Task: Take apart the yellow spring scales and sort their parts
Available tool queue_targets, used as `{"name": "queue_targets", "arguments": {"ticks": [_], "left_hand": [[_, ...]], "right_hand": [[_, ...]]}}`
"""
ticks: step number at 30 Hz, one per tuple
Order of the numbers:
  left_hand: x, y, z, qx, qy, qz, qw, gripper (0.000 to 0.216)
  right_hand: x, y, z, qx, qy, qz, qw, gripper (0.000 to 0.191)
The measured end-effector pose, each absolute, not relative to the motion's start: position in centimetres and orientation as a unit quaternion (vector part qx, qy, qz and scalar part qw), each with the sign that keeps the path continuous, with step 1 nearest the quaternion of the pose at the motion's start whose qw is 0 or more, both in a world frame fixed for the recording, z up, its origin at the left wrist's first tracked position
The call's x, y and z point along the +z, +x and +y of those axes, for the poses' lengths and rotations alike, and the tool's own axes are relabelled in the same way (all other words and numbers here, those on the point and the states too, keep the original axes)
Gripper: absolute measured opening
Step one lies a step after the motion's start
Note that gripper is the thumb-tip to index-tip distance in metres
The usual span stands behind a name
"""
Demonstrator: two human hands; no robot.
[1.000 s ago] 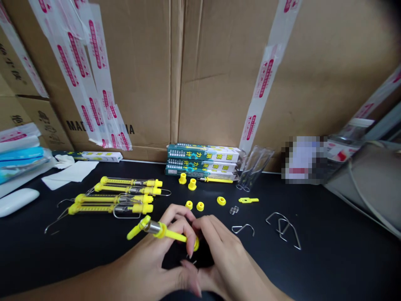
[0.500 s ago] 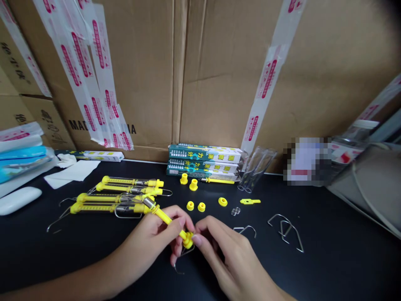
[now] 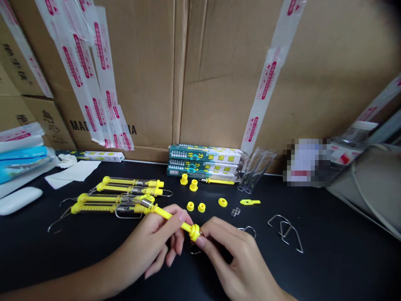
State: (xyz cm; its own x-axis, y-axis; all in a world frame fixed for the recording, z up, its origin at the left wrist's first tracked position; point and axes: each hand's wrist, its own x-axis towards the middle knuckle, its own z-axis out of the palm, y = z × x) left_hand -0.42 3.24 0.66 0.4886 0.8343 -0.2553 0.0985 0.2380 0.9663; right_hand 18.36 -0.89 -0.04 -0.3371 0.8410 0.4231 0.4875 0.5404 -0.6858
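Note:
My left hand [image 3: 156, 238] pinches a yellow spring-scale rod [image 3: 171, 218] by its shaft, holding it slanted just above the black table [image 3: 328, 259]. A metal sleeve sits at the rod's far end and a yellow cap [image 3: 194, 232] at the near end. My right hand [image 3: 232, 255] has its fingertips closed at that cap, where a thin wire hook [image 3: 194, 250] hangs underneath. Several finished yellow scales [image 3: 115, 196] lie in a row just beyond my left hand.
Loose yellow caps [image 3: 196, 206], a small spring [image 3: 234, 211], a yellow tab [image 3: 249, 202] and bent wire hooks [image 3: 286, 230] lie on the table. Boxed scales [image 3: 203, 163] and clear tubes [image 3: 255, 171] rest against taped cardboard cartons [image 3: 219, 75]. Paper and a white case [image 3: 17, 200] are at the left.
The rod has swung so that its metal end points away toward the finished scales, and the capped end came up between both hands. My right fingers moved onto the cap.

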Motion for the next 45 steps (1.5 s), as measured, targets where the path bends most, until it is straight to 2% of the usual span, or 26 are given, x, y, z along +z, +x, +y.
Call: {"name": "queue_targets", "arguments": {"ticks": [7,12,16,18,20,23,26,27,29,32,34,37,41,45], "left_hand": [[1.2,-0.2,3.1,0.206,0.561,0.437,0.672,0.068],[1.1,-0.1,2.9,0.163,0.567,0.429,0.684,0.078],[0.5,-0.2,2.4,0.165,0.58,0.444,0.663,0.081],[0.3,-0.7,1.8,0.184,0.635,0.446,0.604,0.079],[0.4,-1.3,1.1,0.237,0.737,0.415,0.477,0.071],[0.6,-1.9,0.3,0.356,0.841,0.336,0.229,0.048],[0.8,-1.8,0.3,0.383,0.866,0.306,0.097,0.011],[0.7,-1.6,0.5,0.372,0.874,0.303,0.07,0.015],[0.5,-1.2,0.9,0.339,0.885,0.317,0.019,0.042],[-0.1,-0.8,1.3,0.265,0.898,0.352,-0.011,0.019],[-0.1,-0.7,1.3,0.189,0.91,0.37,0.002,0.032],[0.5,-0.7,1.0,0.124,0.912,0.392,-0.001,0.034],[1.2,-0.7,0.9,0.103,0.919,0.38,-0.019,0.035],[0.9,-0.7,0.9,0.163,0.921,0.339,-0.101,0.027]], "right_hand": [[0.0,19.1,-0.8,0.098,-0.369,-0.811,0.443,0.02],[0.4,19.2,-0.6,0.11,-0.349,-0.788,0.496,0.025],[0.4,19.3,-0.7,0.141,-0.355,-0.781,0.494,0.026],[0.2,19.4,-0.8,0.171,-0.371,-0.778,0.478,0.025],[0.1,19.3,-0.8,0.197,-0.39,-0.772,0.462,0.022],[0.0,19.2,-0.8,0.221,-0.407,-0.76,0.456,0.02],[0.1,19.1,-0.6,0.238,-0.407,-0.756,0.454,0.021],[0.2,19.1,-0.5,0.245,-0.403,-0.758,0.451,0.022],[0.3,19.1,-0.5,0.255,-0.394,-0.762,0.447,0.023],[0.3,19.0,-0.4,0.258,-0.396,-0.765,0.438,0.022],[0.1,18.9,-0.4,0.257,-0.404,-0.762,0.436,0.021],[-0.2,19.0,-0.5,0.256,-0.417,-0.755,0.437,0.017],[-0.3,18.9,-0.6,0.261,-0.436,-0.742,0.438,0.01],[-0.1,18.7,-0.6,0.272,-0.465,-0.719,0.44,0.012]]}}
